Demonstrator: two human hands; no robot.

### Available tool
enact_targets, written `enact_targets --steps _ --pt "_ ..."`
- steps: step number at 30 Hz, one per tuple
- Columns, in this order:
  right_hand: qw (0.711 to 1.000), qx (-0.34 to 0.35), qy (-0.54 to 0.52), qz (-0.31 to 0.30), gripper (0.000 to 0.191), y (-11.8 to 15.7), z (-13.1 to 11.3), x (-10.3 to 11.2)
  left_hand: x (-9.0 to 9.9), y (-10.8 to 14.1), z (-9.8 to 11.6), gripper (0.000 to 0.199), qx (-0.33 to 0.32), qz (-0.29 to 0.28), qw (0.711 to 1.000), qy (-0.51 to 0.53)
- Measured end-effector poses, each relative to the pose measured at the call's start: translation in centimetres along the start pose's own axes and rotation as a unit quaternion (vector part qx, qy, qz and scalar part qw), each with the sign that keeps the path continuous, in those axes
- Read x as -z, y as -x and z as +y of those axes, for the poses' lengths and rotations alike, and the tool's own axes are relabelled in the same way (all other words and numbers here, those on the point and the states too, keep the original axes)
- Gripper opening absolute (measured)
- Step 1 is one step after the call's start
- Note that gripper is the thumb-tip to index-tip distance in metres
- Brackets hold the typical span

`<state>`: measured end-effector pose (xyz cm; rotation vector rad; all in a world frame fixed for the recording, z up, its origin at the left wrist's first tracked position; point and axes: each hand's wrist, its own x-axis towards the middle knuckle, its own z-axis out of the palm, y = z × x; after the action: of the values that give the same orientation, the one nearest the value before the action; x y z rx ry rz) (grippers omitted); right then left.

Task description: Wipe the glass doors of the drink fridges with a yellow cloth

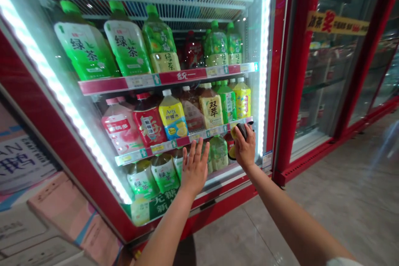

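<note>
My left hand (195, 165) is raised before the glass door of a drinks fridge (199, 216), its fingers stretched out and nothing in it. Whether the palm touches the glass I cannot tell. Farther right, my right hand (245, 147) is closed around a dark rounded object (242, 129) held up at the glass. Yellow patches and a black curved edge show beside it, perhaps partly a reflection; its kind is unclear. Behind the glass near my hands stand a yellow-and-blue lemon drink bottle (173, 116), a beige-labelled bottle (211, 107) and green tea bottles (166, 172).
Large green tea bottles (126, 43) fill part of the upper shelf. Stacked cartons (71, 216) stand close on the left. More red-framed glass doors (327, 70) run off to the right, above a grey tiled floor (336, 191).
</note>
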<state>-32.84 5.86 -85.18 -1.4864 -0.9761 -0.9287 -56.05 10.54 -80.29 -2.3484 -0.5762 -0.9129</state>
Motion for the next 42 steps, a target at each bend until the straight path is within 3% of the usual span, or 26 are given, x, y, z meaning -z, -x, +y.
enact_targets --steps 3,5,9,12,14,18,20,22,24,26,29,31,35,38,42 --pt "0.998 -0.061 0.02 -0.004 0.062 3.9 -0.2 -0.1 -0.5 -0.4 0.7 0.092 -0.013 -0.006 1.0 0.004" --pt "0.998 -0.046 0.03 -0.025 0.064 4.6 -1.3 -0.1 -0.8 -0.6 1.1 0.09 -0.021 -0.011 1.0 0.004" --pt "0.998 0.037 0.016 -0.051 0.058 0.0 -2.4 -0.2 -1.2 -1.9 1.9 0.089 -0.049 -0.015 0.999 0.001" --pt "1.0 0.026 0.003 -0.012 0.054 -3.9 -0.6 0.0 -1.8 -3.3 2.6 0.088 -0.056 -0.015 0.998 0.005" --pt "1.0 0.005 -0.005 0.012 0.052 -4.3 1.2 0.2 -2.3 -4.0 3.0 0.089 -0.052 -0.015 0.998 0.012" --pt "1.0 -0.02 0.007 0.004 0.053 0.0 3.5 0.8 -3.2 -4.2 3.5 0.091 -0.038 -0.009 0.999 0.026" --pt "0.999 -0.011 0.026 -0.017 0.056 2.4 3.3 1.1 -3.5 -4.1 3.6 0.091 -0.032 -0.001 0.999 0.033" --pt "0.998 0.021 0.038 -0.036 0.055 3.2 2.3 1.3 -3.7 -4.1 3.8 0.089 -0.028 0.01 0.999 0.038" --pt "0.996 0.07 0.034 -0.048 0.053 1.7 1.4 1.3 -3.9 -4.4 4.1 0.089 -0.029 0.017 0.999 0.041" --pt "0.993 0.104 0.028 -0.048 0.05 -1.5 1.0 1.2 -3.9 -5.0 4.3 0.093 -0.037 0.014 0.998 0.044" --pt "0.995 0.091 0.033 -0.025 0.049 -6.4 2.0 0.9 -3.6 -6.3 4.7 0.095 -0.041 -0.002 0.998 0.041" --pt "0.997 0.076 0.03 -0.003 0.05 -7.9 3.6 0.9 -3.3 -7.4 5.1 0.092 -0.04 -0.014 0.999 0.034" --pt "0.997 0.067 0.03 0.015 0.05 -5.6 6.5 1.5 -2.6 -9.5 6.0 0.092 -0.047 -0.031 0.998 0.021" --pt "0.999 0.023 0.038 -0.014 0.053 -2.9 7.4 2.0 -2.6 -10.9 6.6 0.095 -0.068 -0.038 0.997 0.019" --pt "1.0 0.018 0.022 -0.013 0.056 -4.2 7.6 2.0 -2.8 -12.6 7.3 0.093 -0.095 -0.035 0.995 -0.005"
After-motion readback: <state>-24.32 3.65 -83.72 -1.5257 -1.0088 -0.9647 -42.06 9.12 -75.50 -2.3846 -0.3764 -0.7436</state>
